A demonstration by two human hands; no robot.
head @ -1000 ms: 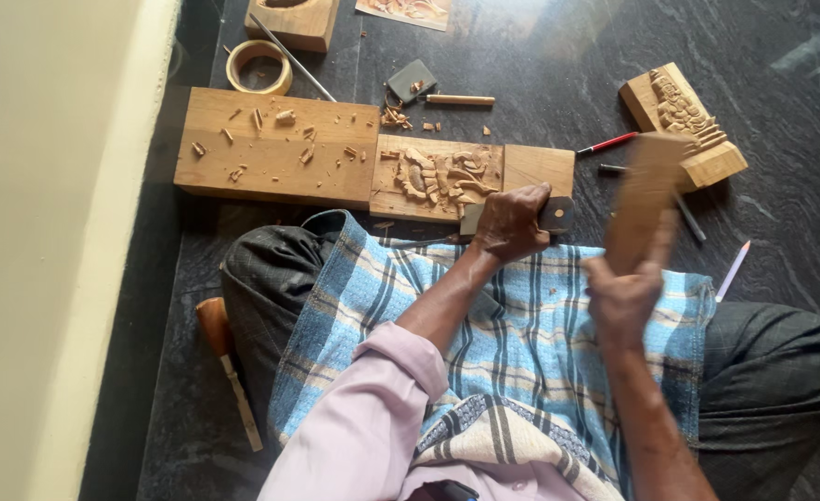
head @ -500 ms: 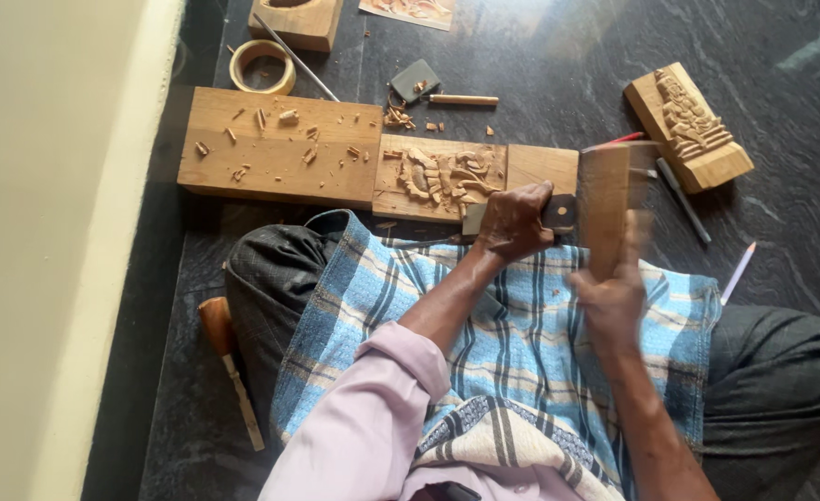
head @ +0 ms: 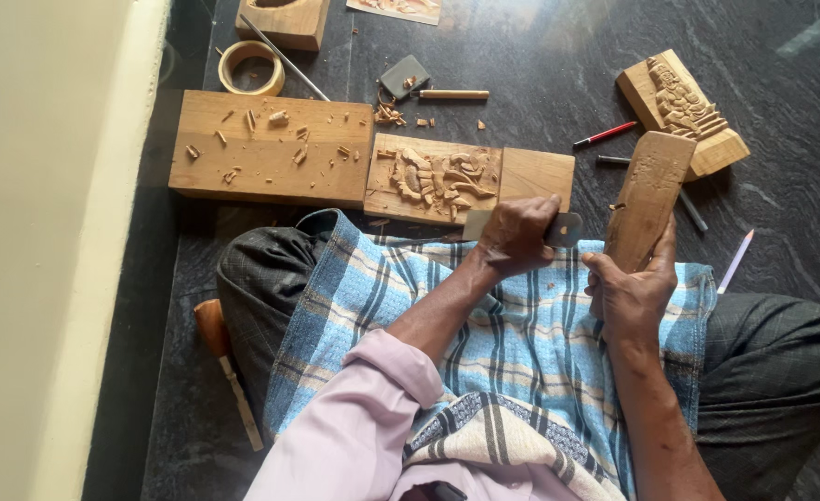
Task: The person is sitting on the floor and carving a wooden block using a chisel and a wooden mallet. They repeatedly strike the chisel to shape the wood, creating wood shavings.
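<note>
My left hand (head: pixel 514 237) grips a flat metal chisel (head: pixel 566 228), held low against the near edge of a carved wooden panel (head: pixel 438 176) on the dark floor. My right hand (head: pixel 631 292) holds a long wooden mallet (head: pixel 649 190) upright, just right of the chisel and apart from it. A blue checked cloth (head: pixel 512 334) covers my lap under both hands. The panel shows a relief carving with loose shavings on it.
A thick plank (head: pixel 271 148) strewn with wood chips lies left of the panel. A carved block (head: pixel 684 107), a red pencil (head: pixel 605 134) and a white pencil (head: pixel 735 260) lie right. A tape roll (head: pixel 250 67), a grey stone (head: pixel 405 74) and a wooden-handled chisel (head: pixel 229 371) lie around.
My right hand swung the mallet left toward the chisel half a second ago, then drew it back to the right. My left hand stayed on the chisel.
</note>
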